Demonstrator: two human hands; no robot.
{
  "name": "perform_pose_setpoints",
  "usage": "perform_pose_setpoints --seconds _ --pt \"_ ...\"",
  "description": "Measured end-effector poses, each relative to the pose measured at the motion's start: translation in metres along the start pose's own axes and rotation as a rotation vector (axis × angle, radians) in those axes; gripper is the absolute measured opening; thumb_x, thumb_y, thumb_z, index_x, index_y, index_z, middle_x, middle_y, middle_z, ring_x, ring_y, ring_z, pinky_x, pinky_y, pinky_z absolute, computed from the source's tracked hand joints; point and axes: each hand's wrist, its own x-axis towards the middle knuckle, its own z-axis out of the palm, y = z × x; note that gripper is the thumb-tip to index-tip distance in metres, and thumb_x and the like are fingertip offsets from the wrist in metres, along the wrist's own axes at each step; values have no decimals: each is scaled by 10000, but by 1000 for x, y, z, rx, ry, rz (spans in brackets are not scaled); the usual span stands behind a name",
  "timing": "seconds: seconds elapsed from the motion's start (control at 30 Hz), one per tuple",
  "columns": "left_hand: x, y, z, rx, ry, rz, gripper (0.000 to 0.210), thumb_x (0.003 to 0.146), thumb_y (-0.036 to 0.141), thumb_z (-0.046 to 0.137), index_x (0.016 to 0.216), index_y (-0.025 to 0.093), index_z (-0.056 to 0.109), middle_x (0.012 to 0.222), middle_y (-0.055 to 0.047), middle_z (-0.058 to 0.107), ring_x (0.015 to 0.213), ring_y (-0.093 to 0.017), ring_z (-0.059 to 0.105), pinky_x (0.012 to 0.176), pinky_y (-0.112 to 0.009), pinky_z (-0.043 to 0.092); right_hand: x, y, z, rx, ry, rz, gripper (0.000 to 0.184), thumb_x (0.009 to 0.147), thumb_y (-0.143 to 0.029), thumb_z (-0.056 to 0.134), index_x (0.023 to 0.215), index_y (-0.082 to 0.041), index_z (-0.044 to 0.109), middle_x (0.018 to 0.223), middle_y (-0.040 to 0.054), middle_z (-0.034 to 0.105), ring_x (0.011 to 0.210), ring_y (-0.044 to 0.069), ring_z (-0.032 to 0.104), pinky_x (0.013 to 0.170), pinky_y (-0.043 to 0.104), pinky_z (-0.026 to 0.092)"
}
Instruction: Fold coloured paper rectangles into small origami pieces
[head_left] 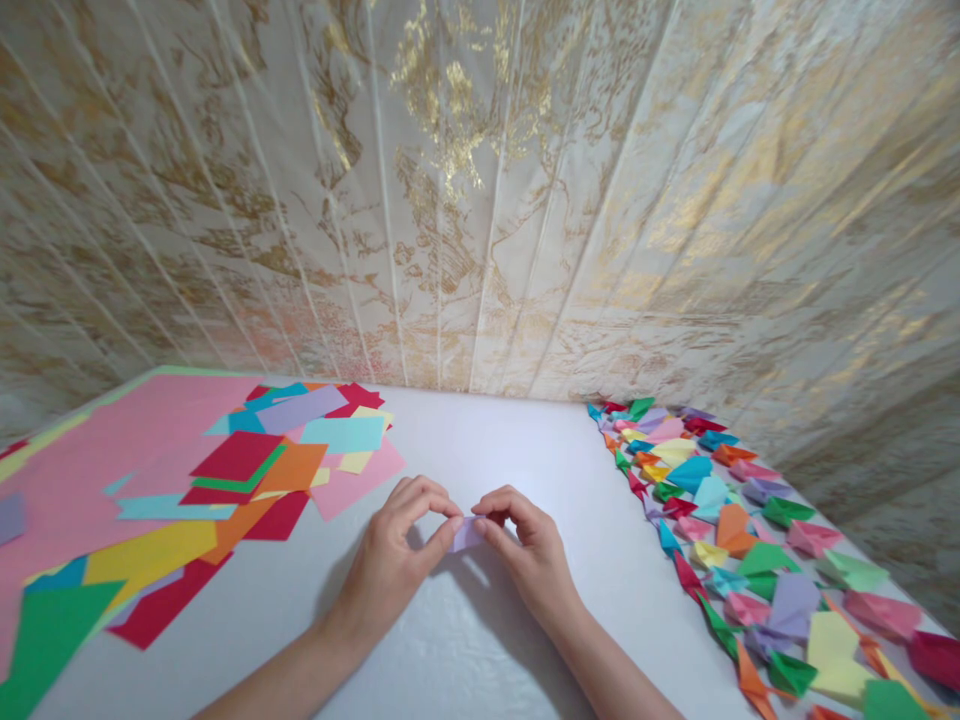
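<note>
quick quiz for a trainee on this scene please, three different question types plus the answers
1. Multiple choice: what colour is the small piece of paper held between the left hand and the right hand?
a) yellow
b) lilac
c) green

2. True or false: the folded paper shapes lie along the side of the white table to the person's left.

3. Fill in the blank: the pale backdrop behind the table carries a pattern coloured mostly ____.

Key:
1. b
2. False; they lie on the person's right.
3. gold
</note>
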Motion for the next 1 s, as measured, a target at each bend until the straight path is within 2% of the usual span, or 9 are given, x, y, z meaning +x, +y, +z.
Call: perform_pose_setpoints --seconds 0.23,0.4,0.47,0.57,0.7,0.83,1.0 --pt "2 0 1 -19 17 7 104 896 204 609 800 235 631 863 -1 613 883 -189 576 805 -280 423 1 2 1 52 12 67 77 839 -276 657 827 -212 698 784 8 644 731 162 569 697 287 456" --pt "3 0 0 -24 75 -8 96 883 217 630 789 235 623 842 5 611 878 -189 569 815 -280 415 0 -3 1 17 13 52 101 855 -261 635 777 -199 623 747 -3 608 697 147 541 672 273 443" --pt "2 3 1 -39 93 -37 122 875 240 640 756 233 614 801 8 607 841 -190 567 792 -279 417 0 -5 0 -53 49 -9 112 869 -234 619 764 -206 589 747 -4 588 687 147 529 650 270 431" --pt "-1 12 6 -110 31 -148 160 881 306 624 743 231 651 762 5 622 778 -191 576 741 -276 433 -2 -8 0 -237 99 -190 112 878 -177 594 776 -217 577 795 10 565 753 170 535 670 290 420" --pt "-3 17 13 -165 -26 -268 271 908 385 561 717 215 650 707 12 604 693 -175 573 657 -253 442 -6 -12 3 -498 39 -400 136 873 -96 557 812 -218 571 857 31 582 783 193 514 687 321 389" --pt "-1 10 11 -102 -21 -239 285 902 362 561 666 208 602 658 23 558 641 -165 552 605 -246 430 -9 -17 5 -624 -24 -471 117 873 -97 590 857 -213 584 855 34 582 759 196 478 677 331 364" --pt "3 5 3 40 -38 -90 169 849 243 612 683 229 639 742 -4 610 776 -208 567 714 -290 423 -9 -18 0 -632 73 -434 235 884 -124 607 1083 -248 609 1057 71 532 951 242 485 811 384 407"
